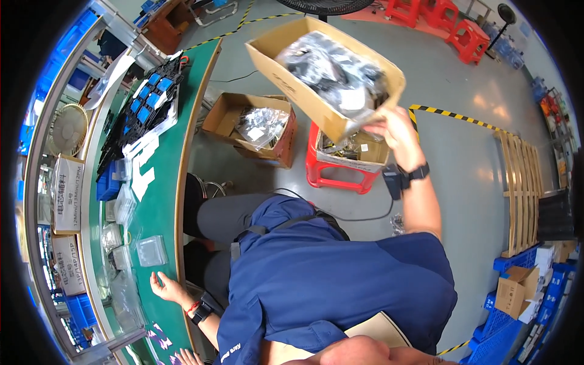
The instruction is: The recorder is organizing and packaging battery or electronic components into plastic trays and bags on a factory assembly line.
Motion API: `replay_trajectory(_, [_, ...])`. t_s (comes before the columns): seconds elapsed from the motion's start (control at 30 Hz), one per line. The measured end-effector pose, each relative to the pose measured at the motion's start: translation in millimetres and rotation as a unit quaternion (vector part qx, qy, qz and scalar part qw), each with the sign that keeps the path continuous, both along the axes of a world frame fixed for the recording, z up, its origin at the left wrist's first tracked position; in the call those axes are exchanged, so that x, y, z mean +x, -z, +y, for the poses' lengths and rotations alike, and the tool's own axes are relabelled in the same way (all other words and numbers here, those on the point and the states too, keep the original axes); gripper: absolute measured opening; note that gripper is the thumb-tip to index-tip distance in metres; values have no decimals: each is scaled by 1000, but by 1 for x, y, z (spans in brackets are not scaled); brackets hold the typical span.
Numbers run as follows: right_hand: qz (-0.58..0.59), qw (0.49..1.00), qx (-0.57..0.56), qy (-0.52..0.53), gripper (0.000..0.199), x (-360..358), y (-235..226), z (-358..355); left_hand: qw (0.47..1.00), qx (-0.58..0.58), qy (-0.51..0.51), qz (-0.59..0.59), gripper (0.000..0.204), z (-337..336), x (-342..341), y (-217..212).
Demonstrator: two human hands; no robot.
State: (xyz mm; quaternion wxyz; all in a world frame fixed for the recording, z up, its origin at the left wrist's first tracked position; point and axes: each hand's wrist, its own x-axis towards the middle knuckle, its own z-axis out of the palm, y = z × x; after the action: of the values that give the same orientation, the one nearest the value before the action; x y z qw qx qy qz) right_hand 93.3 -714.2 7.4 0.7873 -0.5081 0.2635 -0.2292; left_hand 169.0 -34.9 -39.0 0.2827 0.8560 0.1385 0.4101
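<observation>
My right hand (392, 131) grips the near right corner of an open cardboard box (298, 91). Clear plastic bags (340, 76) with dark parts fill that box, which is tilted and overlaps a second cardboard box (356, 159) on a red plastic stool (340, 177). Whether the two boxes touch, I cannot tell. Over the edge of the green table (167, 213), my left hand (170, 289) is empty with its fingers loosely apart. Just beyond it lies a clear plastic case (152, 250). Both wrists wear black bands.
Another cardboard box (225, 118) with bagged parts stands beside the table. Black trays with blue pieces (146, 100) lie at the table's far end. Another person's hand (188, 358) shows at the lower edge. A cable (359, 219) crosses the floor; a wooden pallet (520, 194) is at right.
</observation>
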Motion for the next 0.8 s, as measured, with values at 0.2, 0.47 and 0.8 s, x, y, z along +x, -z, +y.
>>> replay_trajectory(0.2, [126, 991, 24, 41, 36, -51, 49, 1, 1000, 11, 14, -9, 25, 3, 2, 0])
replay_trajectory(0.47, [479, 745, -463, 41, 39, -46, 33, -3, 1000, 19, 12, -13, 27, 5, 3, -1])
replay_trajectory(0.8, [122, 750, -584, -286, 21, 128, 110, 182, 1000, 6, 14, -27, 24, -8, 4, -6])
